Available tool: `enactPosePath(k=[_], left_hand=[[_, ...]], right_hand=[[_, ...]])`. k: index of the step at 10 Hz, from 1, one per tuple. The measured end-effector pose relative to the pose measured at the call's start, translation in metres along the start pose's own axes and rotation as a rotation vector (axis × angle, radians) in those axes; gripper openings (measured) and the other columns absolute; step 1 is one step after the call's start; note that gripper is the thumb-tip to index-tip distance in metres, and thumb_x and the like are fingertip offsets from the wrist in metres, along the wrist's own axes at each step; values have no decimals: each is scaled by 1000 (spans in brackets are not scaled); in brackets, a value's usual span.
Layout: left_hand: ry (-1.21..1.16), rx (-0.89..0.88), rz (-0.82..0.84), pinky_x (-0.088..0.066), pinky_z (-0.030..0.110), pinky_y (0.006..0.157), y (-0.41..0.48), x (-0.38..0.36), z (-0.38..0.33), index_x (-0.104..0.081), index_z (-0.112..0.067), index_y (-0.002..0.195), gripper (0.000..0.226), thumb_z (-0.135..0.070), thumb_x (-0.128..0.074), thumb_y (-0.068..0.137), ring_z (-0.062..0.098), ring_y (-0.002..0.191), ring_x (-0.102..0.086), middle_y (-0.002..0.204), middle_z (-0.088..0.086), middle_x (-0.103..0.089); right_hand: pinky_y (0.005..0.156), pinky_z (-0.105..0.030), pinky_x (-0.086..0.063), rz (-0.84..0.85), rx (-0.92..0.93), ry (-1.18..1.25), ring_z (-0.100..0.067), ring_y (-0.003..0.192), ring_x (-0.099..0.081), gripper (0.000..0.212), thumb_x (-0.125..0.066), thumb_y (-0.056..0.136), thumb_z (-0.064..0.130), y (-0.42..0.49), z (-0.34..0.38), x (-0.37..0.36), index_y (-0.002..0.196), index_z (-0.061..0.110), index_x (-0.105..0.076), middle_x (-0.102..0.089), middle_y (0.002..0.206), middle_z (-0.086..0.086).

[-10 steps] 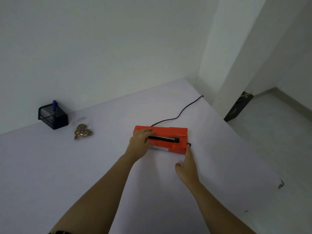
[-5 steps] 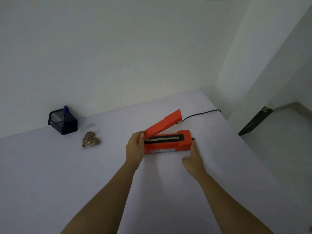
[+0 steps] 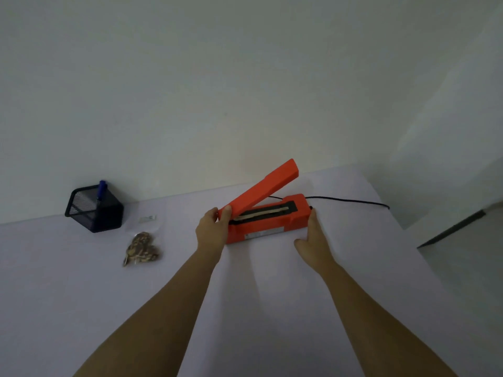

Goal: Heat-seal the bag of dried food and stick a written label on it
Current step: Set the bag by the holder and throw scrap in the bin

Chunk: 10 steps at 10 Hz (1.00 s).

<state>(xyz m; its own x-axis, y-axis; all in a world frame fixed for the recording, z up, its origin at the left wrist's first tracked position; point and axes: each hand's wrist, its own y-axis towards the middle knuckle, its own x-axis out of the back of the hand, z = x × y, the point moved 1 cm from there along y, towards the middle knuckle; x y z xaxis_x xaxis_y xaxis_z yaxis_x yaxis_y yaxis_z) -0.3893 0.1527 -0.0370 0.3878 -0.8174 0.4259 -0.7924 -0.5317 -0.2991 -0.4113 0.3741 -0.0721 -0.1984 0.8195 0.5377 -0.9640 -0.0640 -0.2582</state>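
Observation:
An orange heat sealer [image 3: 268, 228] sits on the white table [image 3: 258, 300] with its lid arm [image 3: 261, 190] raised at a slant, showing the dark sealing strip. My left hand [image 3: 212, 228] grips the sealer's left end, thumb on the lid's hinge end. My right hand [image 3: 313, 240] lies flat against the sealer's right end, fingers straight. A clear bag of brown dried food [image 3: 143, 247] lies on the table to the left, away from both hands. A small white label [image 3: 148, 218] rests just behind the bag.
A black mesh pen holder [image 3: 94, 209] with a blue pen [image 3: 102, 187] stands at the back left by the wall. The sealer's black cord [image 3: 348, 200] runs right to the table's edge. The table drops off on the right to a floor below.
The sealer's lid went from shut to raised, and it now stands a little higher. My hands stay at the sealer's two ends; the camera view tilted upward.

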Motion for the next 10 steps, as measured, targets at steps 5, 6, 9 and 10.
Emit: enactPosePath(k=[5, 6, 9, 10], left_hand=[[79, -91, -32, -31, 36, 108, 83, -8, -18, -37, -6, 141, 62, -48, -39, 95, 29, 131, -41, 142, 14, -46], [62, -86, -19, -27, 36, 111, 77, -6, -20, -28, -6, 145, 65, -49, -35, 96, 29, 136, -35, 147, 15, -38], [427, -226, 133, -23, 35, 113, 8, 37, 20, -30, -3, 144, 53, -33, -35, 100, 29, 138, -33, 150, 16, -34], [636, -274, 240, -19, 35, 115, -12, 60, 34, -22, -6, 146, 54, -33, -31, 101, 27, 142, -24, 155, 14, -22]], right_hand=[[108, -25, -23, 71, 77, -117, -20, 141, -22, 90, -49, 81, -5, 74, 18, -7, 147, 16, 8, -4, 158, -1], [110, -27, -19, 88, 84, -164, -21, 143, -17, 89, -49, 82, -4, 72, 22, -2, 146, 14, 10, 0, 158, -2], [115, -29, -13, 29, 63, -345, -22, 145, -11, 63, -36, 97, 21, -6, 46, -27, 147, 4, 0, -4, 158, -10], [116, -30, -11, 41, 100, -392, -21, 145, -9, 61, -32, 99, 28, -32, 60, -42, 146, 3, -2, -4, 158, -10]])
